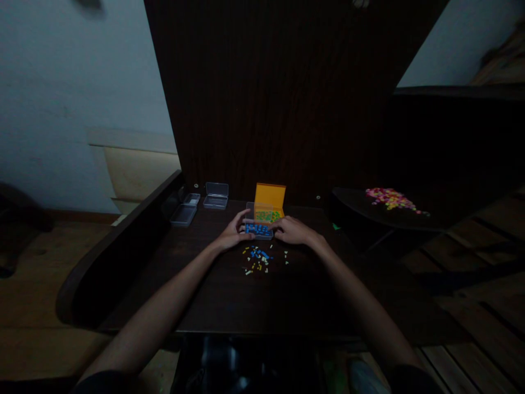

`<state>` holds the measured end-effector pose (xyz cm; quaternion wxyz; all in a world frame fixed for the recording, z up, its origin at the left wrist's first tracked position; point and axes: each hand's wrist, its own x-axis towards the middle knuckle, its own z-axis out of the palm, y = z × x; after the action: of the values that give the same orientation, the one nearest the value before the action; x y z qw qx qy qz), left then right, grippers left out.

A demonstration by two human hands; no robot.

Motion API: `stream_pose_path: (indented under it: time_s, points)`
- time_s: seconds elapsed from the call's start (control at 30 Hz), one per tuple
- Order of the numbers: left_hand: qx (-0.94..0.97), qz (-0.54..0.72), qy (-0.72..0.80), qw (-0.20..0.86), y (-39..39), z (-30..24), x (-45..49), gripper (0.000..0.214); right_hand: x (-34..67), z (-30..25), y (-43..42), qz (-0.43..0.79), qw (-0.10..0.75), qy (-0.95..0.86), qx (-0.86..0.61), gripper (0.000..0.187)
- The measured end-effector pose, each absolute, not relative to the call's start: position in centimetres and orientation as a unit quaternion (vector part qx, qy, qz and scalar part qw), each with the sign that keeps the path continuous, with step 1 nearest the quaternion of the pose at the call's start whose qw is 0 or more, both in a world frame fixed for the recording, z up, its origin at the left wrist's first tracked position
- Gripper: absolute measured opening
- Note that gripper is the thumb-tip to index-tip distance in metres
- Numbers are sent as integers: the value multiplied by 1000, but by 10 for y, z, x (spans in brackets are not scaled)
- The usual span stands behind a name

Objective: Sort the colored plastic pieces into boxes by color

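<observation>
A clear plastic box (269, 237) with its lid raised stands on the dark desk and holds several small blue pieces (257, 229). My left hand (234, 234) grips the box at its left side, thumb along the front and fingers behind. At the right end of the box is my right hand (292, 230), its fingers bent with the fingertips over the box's right edge; whether they pinch a piece is too small to see. Just behind sits an open orange box (270, 193) with green pieces in it. Loose blue, yellow and whitish pieces (259, 259) lie in front of the clear box.
Two more open clear boxes (216, 201) (183, 215) are at the back left of the desk (246, 306). A raised side panel (123, 246) borders the left. On a dark curved shelf (353, 205) to the right lies a pile of pink and yellow pieces (391, 198). A tall dark panel (279, 98) closes the back.
</observation>
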<state>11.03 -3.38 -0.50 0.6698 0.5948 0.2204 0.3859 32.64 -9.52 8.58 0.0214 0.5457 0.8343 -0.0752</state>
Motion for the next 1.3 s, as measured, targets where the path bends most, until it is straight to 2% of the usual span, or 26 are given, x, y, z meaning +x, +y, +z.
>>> stream_pose_path:
  time_s: [0.3, 0.43, 0.57, 0.87, 1.3]
  points:
    - [600, 383, 224, 666, -35, -3, 110, 92, 325, 81, -95, -76, 15, 835, 545, 35]
    - [600, 383, 223, 666, -36, -1, 110, 90, 329, 87, -98, -93, -52, 842, 528, 31]
    - [596, 385, 229, 667, -37, 0, 110, 91, 333, 86, -109, -144, -104, 842, 509, 19]
    - [591, 385, 225, 672, -36, -3, 110, 92, 328, 63, -131, -206, -42, 840, 500, 17]
    - [591, 386, 221, 673, -36, -2, 110, 91, 321, 66, -135, -182, -21, 853, 489, 13]
